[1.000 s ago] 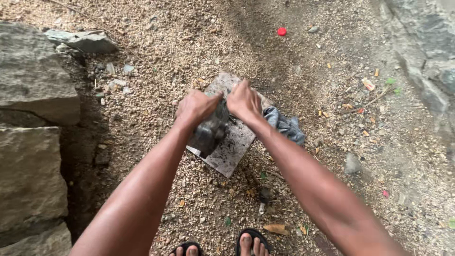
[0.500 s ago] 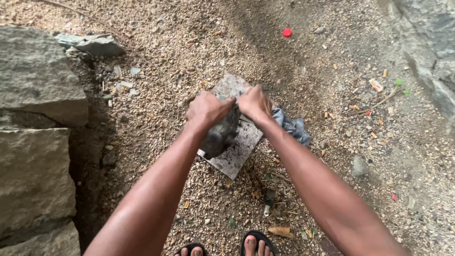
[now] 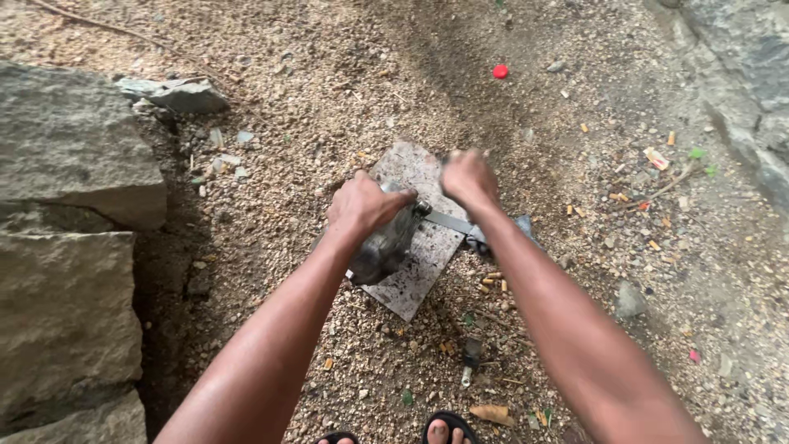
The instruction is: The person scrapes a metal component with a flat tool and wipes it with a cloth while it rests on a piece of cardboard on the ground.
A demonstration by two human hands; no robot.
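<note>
A flat grey stone slab (image 3: 427, 275) lies on the gravel ground. On it rests a dark grey lumpy object (image 3: 380, 253), and my left hand (image 3: 366, 205) is closed over its top. A thin flat metal strip (image 3: 449, 221) runs from that object to the right, toward a blue-grey cloth (image 3: 519, 228) beside the slab. My right hand (image 3: 468, 177) is blurred above the slab's far part. Its fingers are curled and its back faces me, so anything inside it is hidden.
Large rough stone blocks (image 3: 70, 247) stand at the left, with a smaller flat stone (image 3: 177, 94) behind them. A rock wall (image 3: 740, 74) runs along the right. A red bottle cap (image 3: 500, 71), scattered litter and dry leaves lie on the gravel. My sandalled toes (image 3: 444, 429) show at the bottom.
My right hand has come off the dark object and moved up and right, uncovering the metal strip. My left hand keeps its hold. The view has shifted slightly.
</note>
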